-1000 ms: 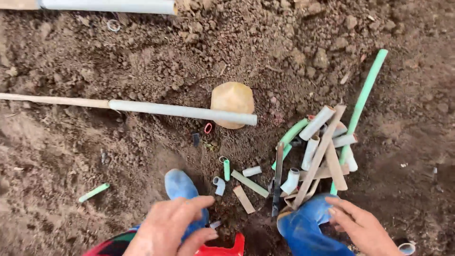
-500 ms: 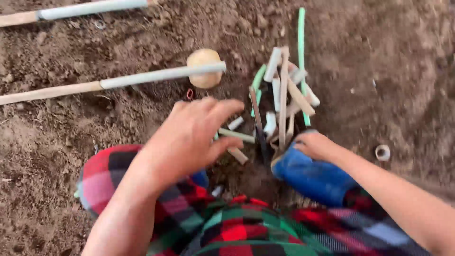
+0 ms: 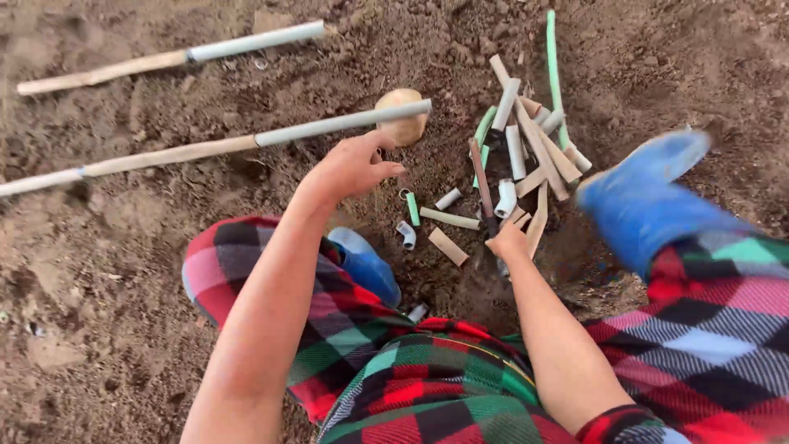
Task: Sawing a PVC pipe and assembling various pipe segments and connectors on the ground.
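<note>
Left hand (image 3: 355,167), loosely open and empty, has drawn back toward nine o'clock; right hand (image 3: 508,240), grip hidden, now touches the pipe pile (image 3: 526,156).

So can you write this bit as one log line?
left hand: open, reaching near long pipe | right hand: on pipe scraps | ground: soil

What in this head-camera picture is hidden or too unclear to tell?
- Head view: whether the right hand grips the dark tool or only rests by it; the hand's back covers its fingers.
- Head view: whether the left hand touches the long pole; its fingertips are slightly blurred.
- Head view: the pole's far end, cut off by the left edge.
- Head view: pieces low in the pipe offcut pile, covered by upper ones.
</note>
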